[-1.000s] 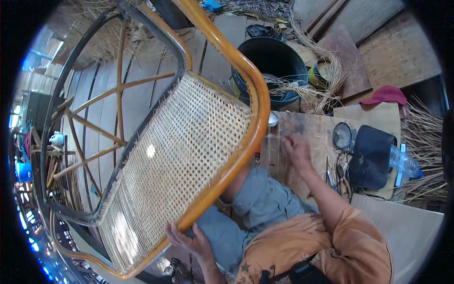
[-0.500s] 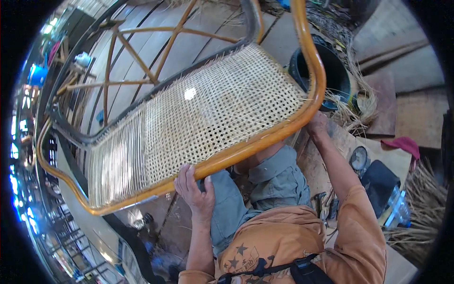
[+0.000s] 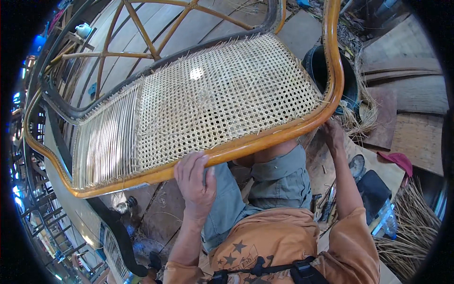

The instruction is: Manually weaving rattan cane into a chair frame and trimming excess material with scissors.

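A curved rattan chair frame (image 3: 255, 149) with a woven cane panel (image 3: 203, 102) leans across my view. The panel's left part shows plain parallel strands, the rest an open mesh, with short cane ends along its edges. My left hand (image 3: 195, 182) grips the near rail, fingers laid over its top and thumb on the near side. Just beyond the frame's near right corner is my right hand (image 3: 334, 134), beside the bucket. Its fingertips are dark and partly hidden, so what they hold or touch cannot be made out.
Past the right corner stands a dark bucket (image 3: 349, 80) with cane strands trailing beside it. To my right lie a red cloth item (image 3: 396, 162), a black pouch (image 3: 375, 188), a clear plastic bottle (image 3: 390, 222) and a bundle of cane strips (image 3: 409, 222). Crossed rattan struts (image 3: 153, 49) extend behind the panel.
The chair frame sits higher in view on its left side, and its right corner has shifted right. My right hand appears farther right. My left hand stays on the near rail.
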### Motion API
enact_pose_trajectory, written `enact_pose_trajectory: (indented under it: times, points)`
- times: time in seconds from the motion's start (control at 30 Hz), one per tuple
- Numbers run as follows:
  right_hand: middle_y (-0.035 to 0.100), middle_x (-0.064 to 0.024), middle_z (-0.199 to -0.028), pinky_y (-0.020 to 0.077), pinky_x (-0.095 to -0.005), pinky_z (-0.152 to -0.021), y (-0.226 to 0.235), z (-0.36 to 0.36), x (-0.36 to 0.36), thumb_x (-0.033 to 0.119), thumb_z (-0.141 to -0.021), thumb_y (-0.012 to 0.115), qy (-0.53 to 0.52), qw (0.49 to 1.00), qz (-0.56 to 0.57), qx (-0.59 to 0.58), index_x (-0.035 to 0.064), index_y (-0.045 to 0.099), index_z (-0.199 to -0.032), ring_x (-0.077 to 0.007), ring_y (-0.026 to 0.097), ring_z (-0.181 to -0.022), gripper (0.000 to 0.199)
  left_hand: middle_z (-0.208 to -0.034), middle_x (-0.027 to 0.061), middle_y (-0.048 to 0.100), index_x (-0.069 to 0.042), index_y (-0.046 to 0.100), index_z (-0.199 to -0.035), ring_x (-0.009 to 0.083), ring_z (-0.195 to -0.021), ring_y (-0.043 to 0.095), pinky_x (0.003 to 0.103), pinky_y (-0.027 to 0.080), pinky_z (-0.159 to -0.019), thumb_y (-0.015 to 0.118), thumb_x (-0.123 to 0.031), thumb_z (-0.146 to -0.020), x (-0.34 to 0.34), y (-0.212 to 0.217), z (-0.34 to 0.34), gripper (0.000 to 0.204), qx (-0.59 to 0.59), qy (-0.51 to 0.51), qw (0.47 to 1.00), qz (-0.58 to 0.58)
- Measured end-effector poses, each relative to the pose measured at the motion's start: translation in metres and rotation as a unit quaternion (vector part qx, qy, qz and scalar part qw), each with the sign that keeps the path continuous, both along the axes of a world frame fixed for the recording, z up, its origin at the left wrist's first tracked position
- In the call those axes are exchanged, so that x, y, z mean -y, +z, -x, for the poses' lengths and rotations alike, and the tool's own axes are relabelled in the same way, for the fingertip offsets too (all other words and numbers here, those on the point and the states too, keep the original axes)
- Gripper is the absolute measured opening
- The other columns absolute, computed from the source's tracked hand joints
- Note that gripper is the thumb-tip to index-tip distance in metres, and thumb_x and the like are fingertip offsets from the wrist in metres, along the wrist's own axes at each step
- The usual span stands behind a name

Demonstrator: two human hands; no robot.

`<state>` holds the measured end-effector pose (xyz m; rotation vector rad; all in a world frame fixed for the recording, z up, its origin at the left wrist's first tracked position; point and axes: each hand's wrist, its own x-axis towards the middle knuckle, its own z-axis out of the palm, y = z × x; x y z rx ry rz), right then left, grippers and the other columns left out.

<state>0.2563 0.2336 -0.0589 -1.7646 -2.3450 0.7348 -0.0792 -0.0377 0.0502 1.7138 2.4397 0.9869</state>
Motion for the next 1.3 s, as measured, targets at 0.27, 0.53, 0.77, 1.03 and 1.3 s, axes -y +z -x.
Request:
enact_pose_trajectory:
  times: [0.27, 0.53, 0.77, 1.03, 1.3]
  points:
    - [0.048, 0.0038, -0.065, 0.0314, -0.0200, -0.048, 0.095, -0.029, 0.044, 0.018, -0.094, 0.057, -0.251, 0.917, 0.062, -0.304, 0.0007, 0.063, -0.098, -0.0042, 0.040, -0.053, 0.018, -0.099, 0.0108, 0.064, -0.005, 0.062, -0.100, 0.0291, -0.095, 0.059, 0.042, 0.044, -0.087, 0.058, -0.008, -0.085, -0.093, 0.005, 0.021, 0.016, 0.147, -0.147, 0.978, 0.029]
    - [0.057, 0.0003, -0.073, 0.0410, -0.0219, -0.058, 0.151, 0.094, 0.077, 0.014, -0.091, 0.061, -0.057, 0.952, 0.170, -0.249, -0.0001, 0.065, -0.094, -0.0078, 0.052, -0.065, 0.015, -0.095, 0.0122, 0.064, -0.003, 0.063, -0.100, 0.0263, -0.089, 0.061, 0.036, 0.048, -0.081, 0.058, -0.008, -0.086, -0.140, -0.009, 0.038, 0.016, 0.302, -0.203, 0.915, 0.173]
    - [0.062, -0.0081, -0.078, 0.0463, -0.0273, -0.066, 0.143, 0.137, 0.068, 0.015, -0.089, 0.062, 0.070, 0.978, 0.137, -0.143, -0.0021, 0.064, -0.093, -0.0138, 0.058, -0.071, 0.018, -0.093, 0.0111, 0.064, -0.003, 0.063, -0.099, 0.0259, -0.086, 0.062, 0.036, 0.049, -0.079, 0.058, -0.007, -0.085, -0.140, -0.023, 0.040, 0.016, 0.285, -0.221, 0.922, 0.138]
    - [0.062, -0.0084, -0.075, 0.0465, -0.0280, -0.065, 0.145, 0.149, 0.070, 0.015, -0.089, 0.061, 0.056, 0.976, 0.170, -0.122, -0.0033, 0.064, -0.091, -0.0141, 0.058, -0.069, 0.018, -0.093, 0.0073, 0.064, -0.008, 0.065, -0.091, 0.0259, -0.094, 0.058, 0.040, 0.042, -0.088, 0.060, -0.007, -0.079, -0.137, -0.031, 0.033, 0.013, 0.205, -0.273, 0.936, 0.085]
    - [0.061, -0.0103, -0.072, 0.0458, -0.0289, -0.062, 0.147, 0.155, 0.071, 0.017, -0.090, 0.060, 0.042, 0.976, 0.174, -0.121, -0.0045, 0.065, -0.089, -0.0148, 0.058, -0.067, 0.022, -0.114, 0.0059, 0.059, -0.013, 0.068, -0.089, 0.0264, -0.112, 0.052, 0.042, 0.038, -0.097, 0.065, -0.009, -0.077, -0.134, -0.028, 0.024, 0.013, 0.179, -0.290, 0.938, 0.060]
